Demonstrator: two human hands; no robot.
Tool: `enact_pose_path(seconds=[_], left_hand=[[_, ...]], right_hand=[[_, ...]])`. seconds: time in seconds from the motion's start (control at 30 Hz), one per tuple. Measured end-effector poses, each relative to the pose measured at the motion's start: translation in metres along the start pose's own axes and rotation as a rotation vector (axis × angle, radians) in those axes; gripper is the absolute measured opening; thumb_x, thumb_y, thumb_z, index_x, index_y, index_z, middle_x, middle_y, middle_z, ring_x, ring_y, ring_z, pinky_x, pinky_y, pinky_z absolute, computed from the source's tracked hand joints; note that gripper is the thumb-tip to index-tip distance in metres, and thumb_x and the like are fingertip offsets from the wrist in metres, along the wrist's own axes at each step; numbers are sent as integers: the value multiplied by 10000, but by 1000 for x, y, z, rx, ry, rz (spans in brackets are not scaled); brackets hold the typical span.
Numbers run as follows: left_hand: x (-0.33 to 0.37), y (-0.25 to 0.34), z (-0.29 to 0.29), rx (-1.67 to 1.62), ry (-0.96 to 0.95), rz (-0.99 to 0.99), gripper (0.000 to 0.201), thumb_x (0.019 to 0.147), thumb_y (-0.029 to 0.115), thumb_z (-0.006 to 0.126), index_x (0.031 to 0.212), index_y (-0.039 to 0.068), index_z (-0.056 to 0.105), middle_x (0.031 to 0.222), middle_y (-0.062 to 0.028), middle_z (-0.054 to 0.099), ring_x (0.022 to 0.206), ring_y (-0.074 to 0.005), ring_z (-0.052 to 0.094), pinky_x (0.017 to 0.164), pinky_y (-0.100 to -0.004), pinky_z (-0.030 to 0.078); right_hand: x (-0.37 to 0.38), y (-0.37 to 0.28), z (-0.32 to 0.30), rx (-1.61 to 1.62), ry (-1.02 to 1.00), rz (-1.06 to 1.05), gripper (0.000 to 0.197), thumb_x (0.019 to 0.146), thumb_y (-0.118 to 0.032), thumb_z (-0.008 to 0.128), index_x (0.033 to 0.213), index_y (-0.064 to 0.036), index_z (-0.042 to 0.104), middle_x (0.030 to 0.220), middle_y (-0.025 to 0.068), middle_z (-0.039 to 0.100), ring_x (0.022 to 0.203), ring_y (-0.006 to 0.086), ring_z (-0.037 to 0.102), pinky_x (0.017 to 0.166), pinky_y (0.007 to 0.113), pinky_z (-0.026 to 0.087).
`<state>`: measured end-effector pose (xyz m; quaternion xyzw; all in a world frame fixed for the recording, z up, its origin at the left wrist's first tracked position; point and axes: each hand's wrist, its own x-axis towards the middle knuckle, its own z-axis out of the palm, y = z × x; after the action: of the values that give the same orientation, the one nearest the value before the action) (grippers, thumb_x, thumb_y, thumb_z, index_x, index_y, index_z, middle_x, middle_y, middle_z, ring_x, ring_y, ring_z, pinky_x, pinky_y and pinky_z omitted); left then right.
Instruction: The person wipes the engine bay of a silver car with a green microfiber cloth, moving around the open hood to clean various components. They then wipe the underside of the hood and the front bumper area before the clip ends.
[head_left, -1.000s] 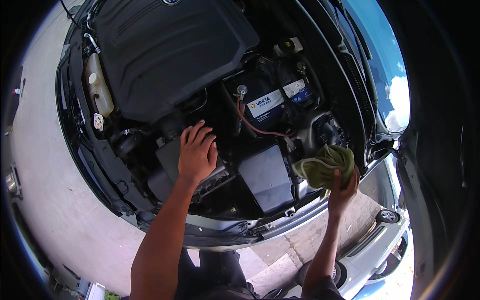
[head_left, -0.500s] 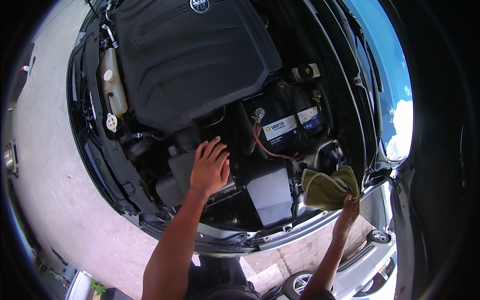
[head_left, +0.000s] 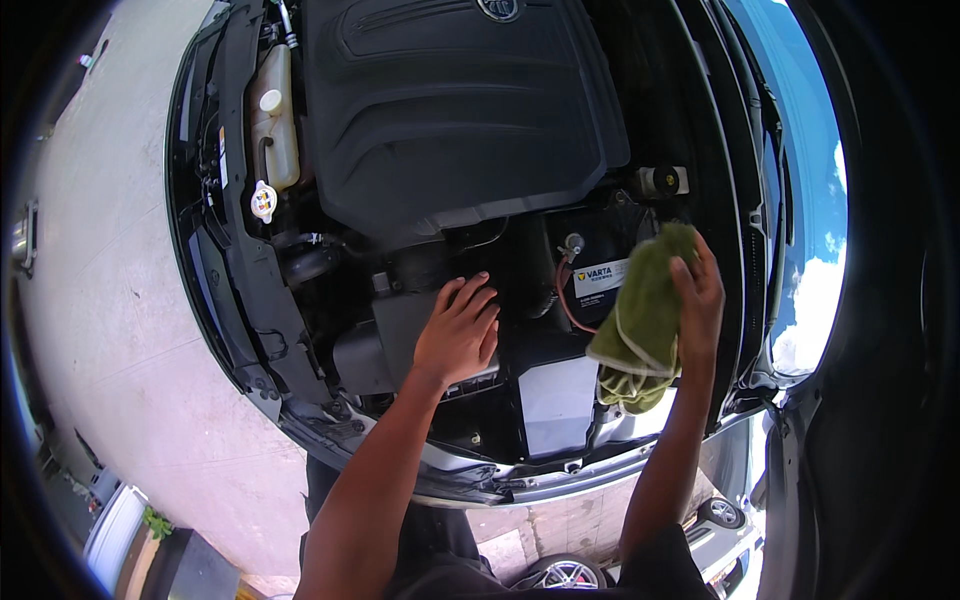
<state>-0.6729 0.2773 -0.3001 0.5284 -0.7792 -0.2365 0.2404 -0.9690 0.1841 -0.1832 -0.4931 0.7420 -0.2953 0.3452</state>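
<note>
A green cloth [head_left: 645, 310] with a pale hem hangs from my right hand [head_left: 703, 292], its fingers closed around the upper right part. The cloth covers much of the car battery [head_left: 598, 285], whose red cable [head_left: 571, 305] shows to the left. My left hand [head_left: 458, 332] lies palm down on the black air filter box [head_left: 405, 318], fingers stretched out. Just right of that hand is a flat grey panel [head_left: 558, 405]. The black engine cover [head_left: 465, 120] spreads beyond both hands.
At the left stand a pale coolant tank [head_left: 275, 115] and a radiator cap [head_left: 263, 202]. A fluid reservoir with a black cap [head_left: 663, 181] sits at the right. The raised hood [head_left: 880, 330] rises along the right side. Parked cars show at lower right.
My right hand has lifted the cloth up and away from me, from beside the grey panel to over the battery. The left hand stays on the box while the view has shifted.
</note>
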Motion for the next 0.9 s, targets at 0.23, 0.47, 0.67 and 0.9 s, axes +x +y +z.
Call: enact_pose_path(seconds=[0.23, 0.47, 0.67, 0.9], left_hand=[[-2, -1, 1, -6, -11, -28, 186, 869, 159, 580, 968, 36, 678, 1184, -78, 598, 1296, -245, 446, 1104, -441, 316], [-4, -4, 2, -24, -22, -40, 191, 874, 179, 584, 963, 40, 679, 1178, -83, 598, 1304, -242, 439, 1111, -433, 310], [-6, -4, 2, -14, -31, -40, 231, 889, 189, 571, 1049, 38, 643, 1236, -101, 561, 1310, -256, 424, 1121, -428, 290], [-9, -4, -1, -52, 22, -60, 237, 882, 144, 590, 1097, 45, 573, 1297, -133, 470, 1292, -270, 425, 1108, -428, 302]], right_hand=[[-15, 52, 83, -907, 124, -388, 481, 927, -216, 620, 1326, 10, 473, 1454, 182, 417, 1247, 381, 489, 981, 441, 465], [-48, 8, 54, -326, 308, -81, 275, 926, -190, 645, 1069, 39, 592, 915, 161, 669, 822, 254, 671, 695, 374, 541], [-43, -32, 119, -889, -330, -872, 308, 843, -147, 646, 1091, 34, 628, 1109, 184, 650, 1150, 327, 563, 1049, 436, 395], [-14, 22, 179, -1215, -554, -987, 311, 724, -111, 618, 999, 14, 695, 1157, 185, 625, 1209, 323, 509, 1113, 437, 307]])
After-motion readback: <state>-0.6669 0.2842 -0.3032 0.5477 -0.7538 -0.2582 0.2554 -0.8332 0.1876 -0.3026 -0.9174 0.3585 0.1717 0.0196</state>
